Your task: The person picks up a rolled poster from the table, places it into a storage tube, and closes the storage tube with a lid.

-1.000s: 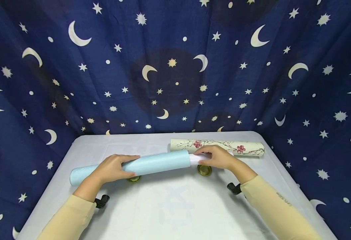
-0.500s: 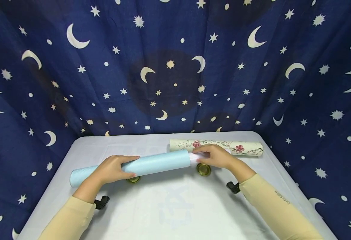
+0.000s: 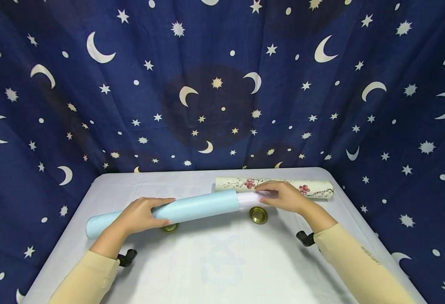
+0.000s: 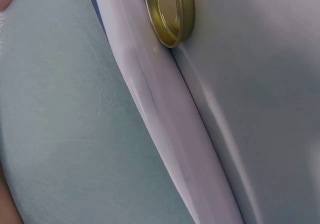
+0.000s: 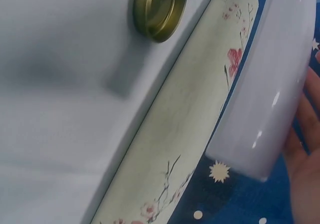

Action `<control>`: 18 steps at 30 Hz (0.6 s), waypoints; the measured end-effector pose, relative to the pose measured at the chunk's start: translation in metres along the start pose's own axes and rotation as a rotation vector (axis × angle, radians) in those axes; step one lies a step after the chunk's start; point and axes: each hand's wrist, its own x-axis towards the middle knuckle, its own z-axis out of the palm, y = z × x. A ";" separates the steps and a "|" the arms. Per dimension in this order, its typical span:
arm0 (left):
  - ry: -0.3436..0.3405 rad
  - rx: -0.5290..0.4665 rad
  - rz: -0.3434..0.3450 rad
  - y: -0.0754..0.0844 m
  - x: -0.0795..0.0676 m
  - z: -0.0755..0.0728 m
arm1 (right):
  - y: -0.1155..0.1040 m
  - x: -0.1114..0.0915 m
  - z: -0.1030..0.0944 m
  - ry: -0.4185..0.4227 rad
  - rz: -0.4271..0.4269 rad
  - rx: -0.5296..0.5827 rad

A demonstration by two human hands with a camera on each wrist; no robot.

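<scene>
A light blue roll (image 3: pixel 203 207) slants across the table, raised at its right end. My left hand (image 3: pixel 139 215) grips it around its middle, thumb on the near side and fingers over the far side. From its right end comes a glossy white roll (image 3: pixel 248 199), narrower than the blue one. My right hand (image 3: pixel 283 196) holds this white roll beside the blue roll's mouth, thumb below and fingers above. In the right wrist view the white roll's free end (image 5: pixel 262 103) shows, with fingers (image 5: pixel 306 114) along its side.
A cream roll with red blossoms (image 3: pixel 230 183) lies at the back right, behind my right hand. Two round gold dishes (image 3: pixel 258 215) sit on the white table (image 3: pixel 222 261), the left one partly under the blue roll. A pale band (image 4: pixel 165 114) runs beside it. A starry curtain (image 3: pixel 222 105) encloses the table.
My right hand has moved right, and more white roll shows between it and the blue roll's end. The blue roll and my left hand have shifted slightly left.
</scene>
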 end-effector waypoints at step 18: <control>0.011 0.002 0.028 -0.004 -0.002 0.001 | 0.023 -0.024 -0.015 0.099 0.050 -0.032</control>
